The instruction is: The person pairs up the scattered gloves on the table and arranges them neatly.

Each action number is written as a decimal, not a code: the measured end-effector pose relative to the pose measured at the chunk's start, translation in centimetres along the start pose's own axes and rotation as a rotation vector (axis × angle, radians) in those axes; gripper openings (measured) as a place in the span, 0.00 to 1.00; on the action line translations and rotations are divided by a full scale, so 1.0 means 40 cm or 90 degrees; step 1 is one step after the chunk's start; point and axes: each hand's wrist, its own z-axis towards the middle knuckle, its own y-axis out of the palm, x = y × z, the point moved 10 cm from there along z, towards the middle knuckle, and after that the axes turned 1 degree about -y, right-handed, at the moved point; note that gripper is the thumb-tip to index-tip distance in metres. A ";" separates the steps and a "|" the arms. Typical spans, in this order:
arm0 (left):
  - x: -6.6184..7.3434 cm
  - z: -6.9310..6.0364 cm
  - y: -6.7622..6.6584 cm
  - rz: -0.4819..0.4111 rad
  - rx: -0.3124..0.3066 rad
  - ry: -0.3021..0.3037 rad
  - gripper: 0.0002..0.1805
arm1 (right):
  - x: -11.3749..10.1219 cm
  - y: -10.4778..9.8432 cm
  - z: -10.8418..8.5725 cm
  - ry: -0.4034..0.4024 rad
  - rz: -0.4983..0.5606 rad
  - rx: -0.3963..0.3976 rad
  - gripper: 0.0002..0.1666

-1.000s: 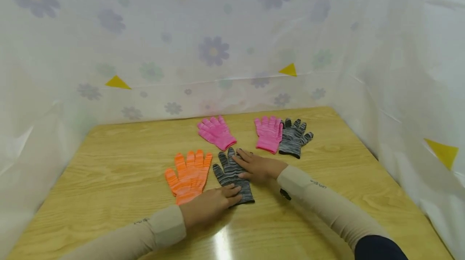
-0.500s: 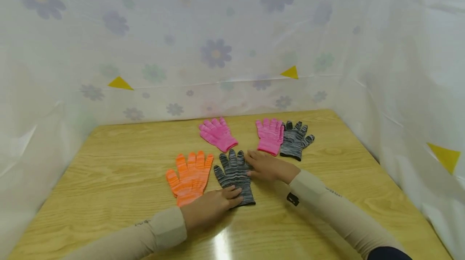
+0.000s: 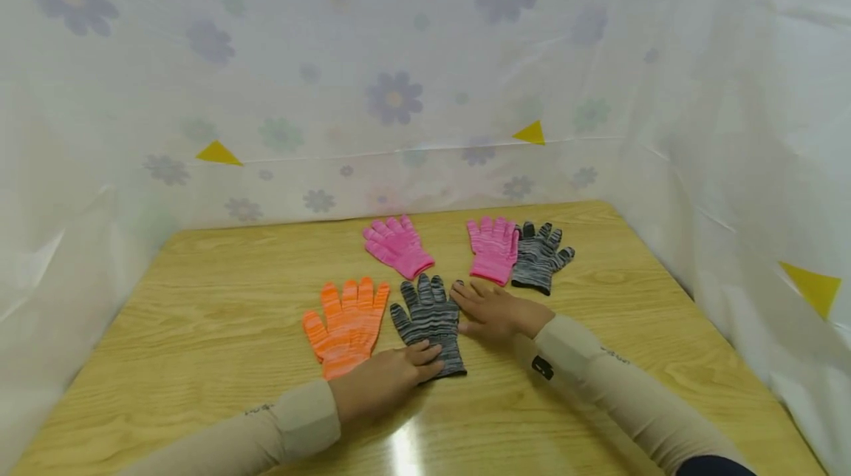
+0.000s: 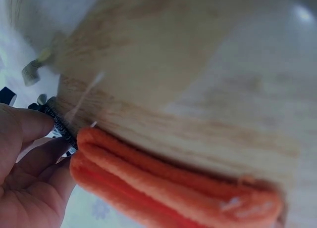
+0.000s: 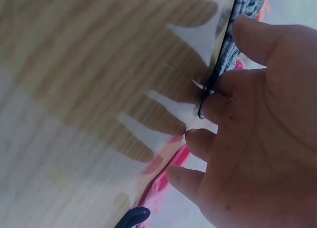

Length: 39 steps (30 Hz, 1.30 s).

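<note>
A dark grey striped knit glove [image 3: 431, 317] lies flat on the wooden table, fingers away from me. My left hand [image 3: 385, 380] rests on its cuff end with extended fingers. At the glove's right edge my right hand [image 3: 499, 311] lies palm down, its spread fingertips touching or almost touching the edge. In the right wrist view the right hand [image 5: 267, 114] has its fingers beside the grey glove [image 5: 229, 55]. Left of the grey glove is an orange glove [image 3: 349, 324], its cuff partly hidden by my left hand. That orange cuff [image 4: 178, 183] looms large in the left wrist view.
One pink glove [image 3: 399, 245] lies tilted further back. Another pink glove [image 3: 493, 250] overlaps a second grey striped glove [image 3: 540, 258] at the back right. A white flowered sheet [image 3: 299, 92] with yellow triangles stands around the wooden table [image 3: 199, 313].
My right hand has slid off the grey glove's fingers to its right edge. The left hand stays on the cuff. The gloves have not visibly moved on the table.
</note>
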 end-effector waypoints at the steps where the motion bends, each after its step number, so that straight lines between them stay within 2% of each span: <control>1: 0.001 0.000 0.000 0.003 0.000 0.000 0.27 | -0.001 0.000 0.000 0.000 -0.002 0.003 0.40; 5: 0.002 -0.002 -0.003 0.008 0.002 -0.001 0.26 | -0.002 0.002 0.003 0.006 -0.006 0.017 0.40; 9: 0.004 -0.004 -0.005 0.008 0.004 0.000 0.26 | -0.010 -0.004 0.004 -0.020 -0.002 0.035 0.40; 12: 0.004 -0.006 -0.006 0.006 0.004 0.001 0.26 | -0.009 -0.041 -0.004 -0.048 0.018 0.086 0.39; 15: 0.002 -0.006 -0.010 0.006 0.008 -0.001 0.26 | 0.018 -0.119 -0.027 -0.038 0.040 0.185 0.36; 19: -0.002 -0.005 -0.009 -0.001 0.010 -0.007 0.27 | 0.102 -0.226 -0.076 0.063 0.058 0.336 0.29; 22: -0.002 -0.004 -0.003 0.001 0.008 -0.004 0.27 | 0.184 -0.260 -0.107 0.168 0.073 0.403 0.24; 24: -0.001 -0.004 0.000 0.005 0.011 0.001 0.27 | 0.237 -0.259 -0.120 0.237 0.090 0.411 0.22; 28: -0.001 -0.004 0.003 0.014 0.018 0.007 0.27 | 0.310 -0.227 -0.118 0.318 0.116 0.351 0.22; 31: -0.002 -0.004 0.005 0.018 0.020 0.009 0.26 | 0.334 -0.205 -0.101 0.321 0.120 0.312 0.14; 33: -0.002 -0.003 0.004 0.018 0.020 0.009 0.26 | 0.336 -0.200 -0.087 0.300 0.110 0.313 0.09; 36: 0.000 0.001 -0.002 0.017 0.012 0.005 0.26 | 0.336 -0.200 -0.070 0.280 0.101 0.327 0.21; 39: 0.002 0.004 -0.007 0.016 0.005 0.003 0.27 | 0.346 -0.197 -0.057 0.286 0.106 0.338 0.25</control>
